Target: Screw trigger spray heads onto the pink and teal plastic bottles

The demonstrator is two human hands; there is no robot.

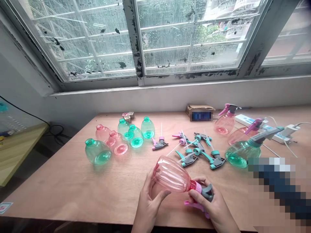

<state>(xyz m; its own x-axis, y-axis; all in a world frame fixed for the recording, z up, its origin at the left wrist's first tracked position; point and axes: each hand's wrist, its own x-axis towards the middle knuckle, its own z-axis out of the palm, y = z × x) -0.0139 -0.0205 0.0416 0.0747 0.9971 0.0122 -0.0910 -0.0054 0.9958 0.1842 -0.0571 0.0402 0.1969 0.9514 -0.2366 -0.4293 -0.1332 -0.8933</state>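
Observation:
A pink plastic spray bottle (171, 174) lies tilted between my hands near the table's front edge. My left hand (148, 202) wraps its fingers around the bottle's body. My right hand (213, 207) grips the grey and pink trigger sprayer head (204, 193) at the bottle's neck. The head sits on the neck; I cannot tell how tight it is.
On the wooden table (73, 181) lie several open pink and green bottles (116, 142), a heap of loose sprayer heads (199, 150), and three bottles with sprayer heads on them (243, 152) at the right. A cardboard box (200, 111) and a power strip (267, 129) sit by the wall.

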